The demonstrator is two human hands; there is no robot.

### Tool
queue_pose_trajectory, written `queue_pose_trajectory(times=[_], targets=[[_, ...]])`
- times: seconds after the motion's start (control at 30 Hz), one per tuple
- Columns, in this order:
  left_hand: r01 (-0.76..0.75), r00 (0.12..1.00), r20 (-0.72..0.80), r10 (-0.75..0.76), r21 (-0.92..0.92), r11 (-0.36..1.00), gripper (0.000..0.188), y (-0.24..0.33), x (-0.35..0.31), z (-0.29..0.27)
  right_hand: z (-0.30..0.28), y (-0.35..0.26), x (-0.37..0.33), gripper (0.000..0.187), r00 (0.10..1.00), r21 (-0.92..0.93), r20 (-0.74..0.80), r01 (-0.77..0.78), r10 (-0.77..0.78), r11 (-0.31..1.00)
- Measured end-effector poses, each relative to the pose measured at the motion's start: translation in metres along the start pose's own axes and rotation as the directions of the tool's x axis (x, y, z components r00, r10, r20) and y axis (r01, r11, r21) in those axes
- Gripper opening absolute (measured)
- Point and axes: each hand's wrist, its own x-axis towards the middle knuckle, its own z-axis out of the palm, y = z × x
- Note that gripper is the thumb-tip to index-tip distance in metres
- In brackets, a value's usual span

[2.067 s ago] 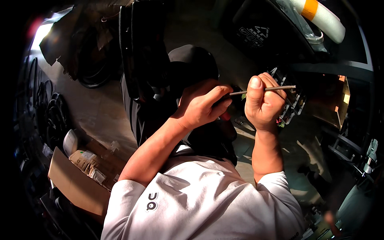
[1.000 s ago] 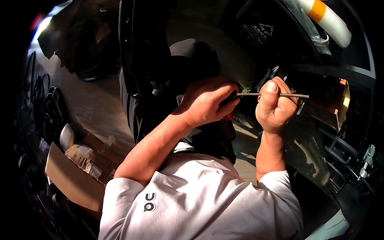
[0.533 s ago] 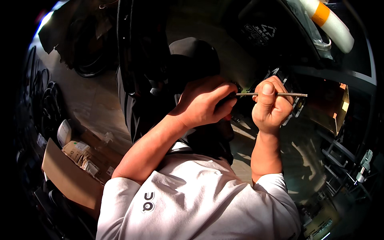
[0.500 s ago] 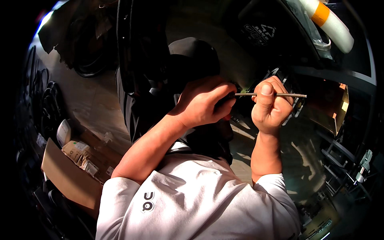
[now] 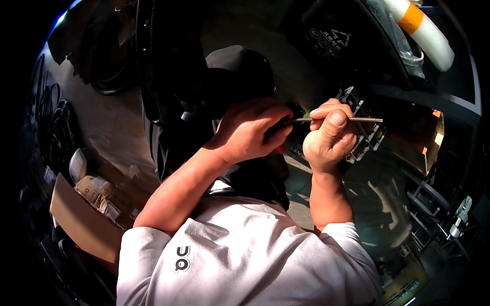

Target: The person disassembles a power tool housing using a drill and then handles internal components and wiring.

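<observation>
A screwdriver (image 5: 365,120) lies nearly level across both hands, its thin metal shaft pointing right. Its dark handle end is mostly hidden inside my left hand (image 5: 253,127), whose fingers are closed around it. My right hand (image 5: 332,135) pinches the shaft between thumb and curled fingers, with the tip sticking out past it. Behind my right hand, partly covered by it, is a metal frame (image 5: 377,136) with bits of green that look like circuit board.
An open cardboard box (image 5: 81,222) with wrapped packages stands at the lower left. Dark cables (image 5: 64,120) hang along the left side. At the upper right are a black case (image 5: 326,46) and a white foam roll (image 5: 434,43) with an orange band. Another carton (image 5: 421,137) sits at the right.
Both hands and the screwdriver have shifted slightly left in the view. My right index finger has uncurled a little along the shaft, and more of the metal frame shows behind.
</observation>
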Motion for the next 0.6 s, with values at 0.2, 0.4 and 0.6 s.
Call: queue_pose_trajectory(times=[0.2,0.4,0.6], targets=[[0.041,0.996,0.077,-0.045,0.053,0.998,0.025,0.0,0.001,-0.002,0.004,0.008,-0.001,0.036,1.0,0.015,-0.011,-0.014,0.014,1.0],[0.053,0.998,0.025,-0.054,0.038,0.998,0.02,0.0,0.002,0.003,0.003,0.012,0.0,0.036,0.999,-0.037,-0.018,0.044,-0.045,0.998],[0.064,0.997,0.03,-0.064,0.022,0.998,0.02,0.003,0.004,0.002,0.003,0.01,0.0,0.036,1.0,-0.087,-0.025,0.004,-0.006,0.996]])
